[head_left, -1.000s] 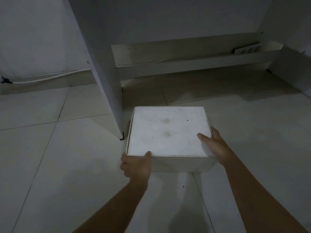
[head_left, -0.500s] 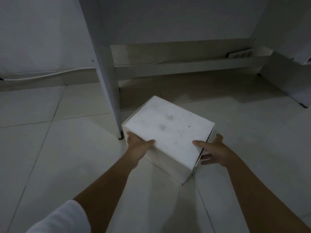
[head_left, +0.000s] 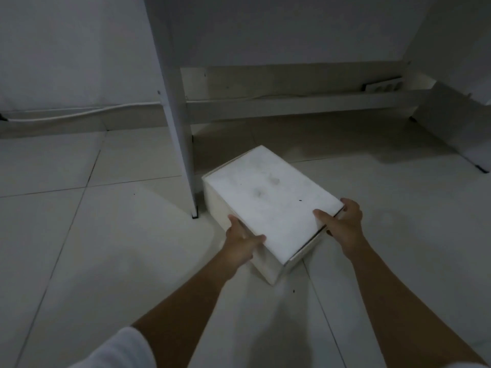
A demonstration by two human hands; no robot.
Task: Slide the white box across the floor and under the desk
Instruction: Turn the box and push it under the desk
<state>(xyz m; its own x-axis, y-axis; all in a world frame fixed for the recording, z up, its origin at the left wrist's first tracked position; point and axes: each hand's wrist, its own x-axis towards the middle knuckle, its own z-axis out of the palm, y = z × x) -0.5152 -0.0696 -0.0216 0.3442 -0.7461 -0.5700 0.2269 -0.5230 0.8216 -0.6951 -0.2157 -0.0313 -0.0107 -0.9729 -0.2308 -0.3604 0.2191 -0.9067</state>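
the white box [head_left: 268,205] sat skewed on the tiled floor [head_left: 106,248], just beside the desk [head_left: 175,102] leg; the left hand [head_left: 243,241] and right hand [head_left: 341,223] gripped its near sides.

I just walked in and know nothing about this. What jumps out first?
A white box sits skewed on the tiled floor in the middle, with the left hand and right hand gripping its near edges. Just left of it stands the desk's white side panel, and a power strip rests on the rear ledge.
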